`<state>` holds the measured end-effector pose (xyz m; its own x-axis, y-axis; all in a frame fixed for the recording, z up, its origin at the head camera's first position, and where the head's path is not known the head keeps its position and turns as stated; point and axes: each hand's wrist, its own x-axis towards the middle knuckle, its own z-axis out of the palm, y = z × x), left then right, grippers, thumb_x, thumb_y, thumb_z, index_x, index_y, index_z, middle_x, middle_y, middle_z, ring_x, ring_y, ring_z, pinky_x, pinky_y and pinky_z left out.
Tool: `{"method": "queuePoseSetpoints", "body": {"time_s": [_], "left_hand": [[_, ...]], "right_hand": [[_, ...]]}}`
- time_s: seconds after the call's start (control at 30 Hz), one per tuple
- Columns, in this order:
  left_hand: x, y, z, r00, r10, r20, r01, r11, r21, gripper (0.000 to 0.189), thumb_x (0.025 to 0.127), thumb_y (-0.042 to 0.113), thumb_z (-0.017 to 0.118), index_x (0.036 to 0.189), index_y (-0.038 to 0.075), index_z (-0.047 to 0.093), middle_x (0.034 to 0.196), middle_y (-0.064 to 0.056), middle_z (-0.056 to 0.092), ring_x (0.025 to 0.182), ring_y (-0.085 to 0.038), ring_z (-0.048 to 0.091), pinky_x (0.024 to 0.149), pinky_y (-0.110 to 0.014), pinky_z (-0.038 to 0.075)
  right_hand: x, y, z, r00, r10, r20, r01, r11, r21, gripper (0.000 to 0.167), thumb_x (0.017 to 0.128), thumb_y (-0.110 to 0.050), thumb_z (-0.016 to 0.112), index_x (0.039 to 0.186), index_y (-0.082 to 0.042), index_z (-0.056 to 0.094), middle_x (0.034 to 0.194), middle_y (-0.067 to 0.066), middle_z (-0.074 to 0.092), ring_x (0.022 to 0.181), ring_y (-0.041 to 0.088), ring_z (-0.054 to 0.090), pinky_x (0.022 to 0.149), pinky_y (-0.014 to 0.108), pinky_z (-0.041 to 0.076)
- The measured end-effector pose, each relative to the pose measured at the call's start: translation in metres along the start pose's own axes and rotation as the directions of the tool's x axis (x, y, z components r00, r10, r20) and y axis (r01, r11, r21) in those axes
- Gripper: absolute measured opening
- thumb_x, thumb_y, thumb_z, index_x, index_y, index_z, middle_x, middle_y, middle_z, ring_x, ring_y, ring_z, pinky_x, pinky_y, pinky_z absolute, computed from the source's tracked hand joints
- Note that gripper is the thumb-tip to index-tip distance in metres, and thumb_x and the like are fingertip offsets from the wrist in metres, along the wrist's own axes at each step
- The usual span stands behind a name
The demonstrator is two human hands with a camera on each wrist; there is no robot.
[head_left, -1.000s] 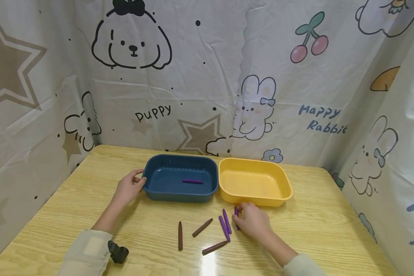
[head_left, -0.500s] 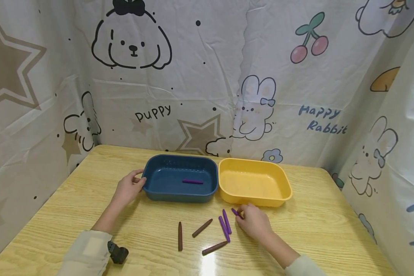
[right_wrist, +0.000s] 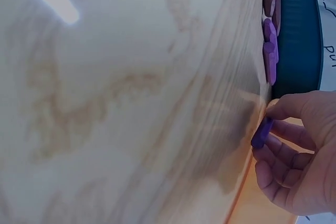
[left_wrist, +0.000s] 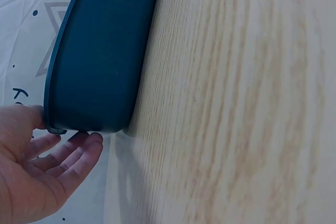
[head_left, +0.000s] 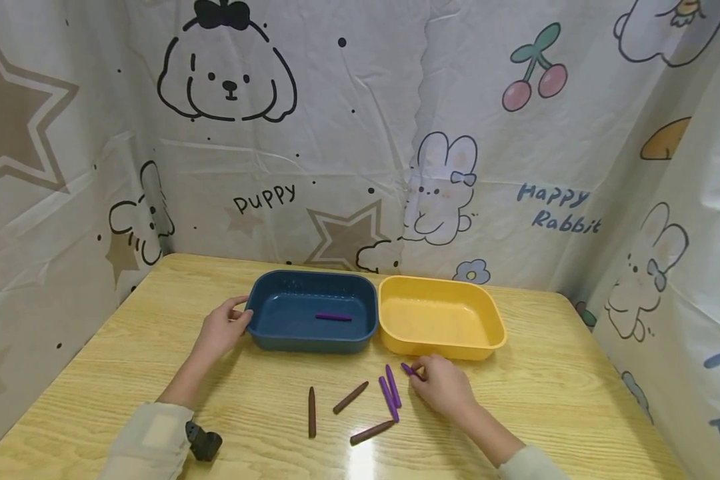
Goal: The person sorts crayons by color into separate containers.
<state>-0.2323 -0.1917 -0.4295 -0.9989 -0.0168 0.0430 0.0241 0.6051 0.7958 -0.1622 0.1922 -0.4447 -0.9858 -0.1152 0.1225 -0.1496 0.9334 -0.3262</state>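
In the head view my left hand (head_left: pixel 221 328) holds the left end of a dark blue plastic bin (head_left: pixel 312 344). The left wrist view has the thumb at the rim and the other fingers under it, against the end wall. A purple crayon (head_left: pixel 334 317) lies inside this bin. My right hand (head_left: pixel 447 385), in front of the yellow bin (head_left: pixel 444 350), pinches another purple crayon (right_wrist: pixel 261 132) between thumb and fingers. Its tip points left and away from me. Just left of that hand, two more purple crayons (head_left: pixel 393 387) lie side by side on the table.
Three brown crayons lie nearer me: one upright in view (head_left: pixel 312 412), one slanted (head_left: pixel 351 397), one (head_left: pixel 372 433) with its tip near a purple one. Both bins stand side by side on the wooden table (head_left: pixel 264 413). A printed curtain (head_left: pixel 336 153) hangs behind.
The crayon in my right hand has turned from pointing away to slanting left, with the fingers drawn in on it. My left hand has stayed at the blue bin.
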Motion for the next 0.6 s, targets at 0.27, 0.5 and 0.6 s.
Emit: {"method": "queuePoseSetpoints", "body": {"time_s": [0.27,0.5,0.6], "left_hand": [[0.0,-0.002,0.001,1.0,0.004,-0.001,-0.004,1.0,-0.007,0.045,0.097,0.018,0.048,0.137,-0.001,0.042,0.106,-0.025,0.063,0.083,-0.026,0.064,0.064,-0.026,0.049],[0.001,-0.003,0.002,1.0,0.001,0.0,-0.001,1.0,-0.012,0.045,0.097,0.019,0.048,0.137,-0.001,0.042,0.106,-0.025,0.063,0.083,-0.026,0.064,0.065,-0.026,0.049],[0.001,-0.003,0.001,1.0,0.002,-0.004,-0.002,1.0,-0.009,0.046,0.097,0.02,0.048,0.137,0.0,0.042,0.107,-0.025,0.063,0.083,-0.026,0.064,0.065,-0.026,0.049]], "right_hand": [[0.002,0.001,-0.007,0.999,0.008,0.036,-0.009,0.999,0.037,0.01,0.08,-0.019,0.071,0.088,-0.014,0.072,0.064,-0.006,0.051,0.057,0.008,0.043,0.049,0.024,0.033],[0.006,0.001,-0.016,0.999,-0.004,0.043,0.003,0.999,0.04,0.009,0.08,-0.019,0.071,0.087,-0.015,0.073,0.055,-0.008,0.044,0.05,0.007,0.039,0.045,0.022,0.028],[0.008,-0.002,-0.021,0.999,-0.016,0.031,0.015,0.999,0.046,0.007,0.079,-0.018,0.071,0.086,-0.015,0.073,0.057,-0.007,0.046,0.052,0.007,0.04,0.047,0.022,0.029]]}}
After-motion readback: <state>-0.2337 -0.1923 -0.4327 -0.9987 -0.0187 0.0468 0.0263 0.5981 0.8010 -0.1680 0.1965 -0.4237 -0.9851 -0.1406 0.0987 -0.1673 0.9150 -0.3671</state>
